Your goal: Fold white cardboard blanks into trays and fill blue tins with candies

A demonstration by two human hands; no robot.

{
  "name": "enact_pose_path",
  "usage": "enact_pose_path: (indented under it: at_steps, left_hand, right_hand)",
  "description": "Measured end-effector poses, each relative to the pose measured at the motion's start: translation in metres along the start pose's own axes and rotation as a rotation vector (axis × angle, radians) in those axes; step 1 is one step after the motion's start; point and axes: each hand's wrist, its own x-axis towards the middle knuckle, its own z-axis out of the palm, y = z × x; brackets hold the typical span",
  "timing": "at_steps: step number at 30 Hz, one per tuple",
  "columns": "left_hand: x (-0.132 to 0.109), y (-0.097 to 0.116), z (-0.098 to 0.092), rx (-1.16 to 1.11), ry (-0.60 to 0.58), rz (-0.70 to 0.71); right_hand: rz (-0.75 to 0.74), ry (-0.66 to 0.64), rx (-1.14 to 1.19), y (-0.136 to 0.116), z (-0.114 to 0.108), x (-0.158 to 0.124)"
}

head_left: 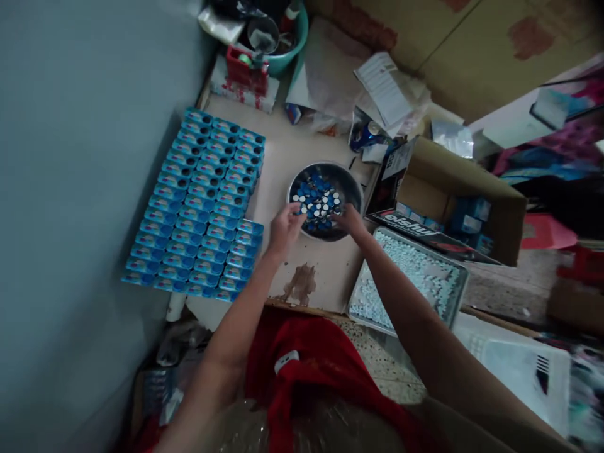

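Note:
A round metal bowl [357, 196] holds many small round discs [321, 201], blue on one side and white on the other. My left hand [284, 228] is at the bowl's left rim, its fingers curled and slightly blurred; whatever they may pinch is too small to see. Inside the right part of the bowl, my right hand [350, 220] has its bent fingertips down among the discs. To the left, rows of small blue packs [198, 201] lie close together, the farther ones with a dark round spot on top.
At right stand an open cardboard box [512, 217] with blue packs inside and a metal tray [465, 280] of small pale pieces. Behind are papers [384, 88], a blue can [365, 135], a red tape dispenser [245, 70] and a teal basin [302, 34]. A wall [85, 189] borders the left.

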Motion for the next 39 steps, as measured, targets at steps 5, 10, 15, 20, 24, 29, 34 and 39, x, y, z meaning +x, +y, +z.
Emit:
enact_pose_path:
  at_steps: [5,10,15,20,24,29,34,39]
  left_hand:
    - [0.109,-0.013,0.099,0.482,0.045,-0.167]
    - [0.139,-0.039,0.116,0.25,0.179,-0.412]
    - [0.146,-0.053,0.111,-0.034,0.156,-0.456]
    - [0.14,-0.055,0.092,-0.347,0.079,-0.541]
    - [0.128,-0.044,0.078,-0.66,-0.021,-0.688]
    - [0.125,-0.026,0.073,-0.874,-0.095,-0.745]
    - [0.121,-0.022,0.074,-0.662,-0.171,-0.682]
    - [0.116,-0.025,0.072,-0.527,-0.221,-0.65]
  right_hand:
    - [0.026,-0.099,-0.129,-0.007,0.006,0.06]
    - [-0.033,-0.166,-0.129,-0.043,0.034,0.076]
    - [-0.275,-0.215,-0.063,-0.059,0.039,0.063]
    - [-0.35,-0.028,0.362,-0.035,0.028,0.056]
    - [0.052,0.017,0.87,-0.014,0.029,0.052]
    - [0.123,0.047,0.919,-0.009,0.032,0.04]
    - [0.119,-0.066,0.999,-0.007,0.022,0.029]
    - [0.222,-0.173,1.097,-0.006,0.011,0.026]
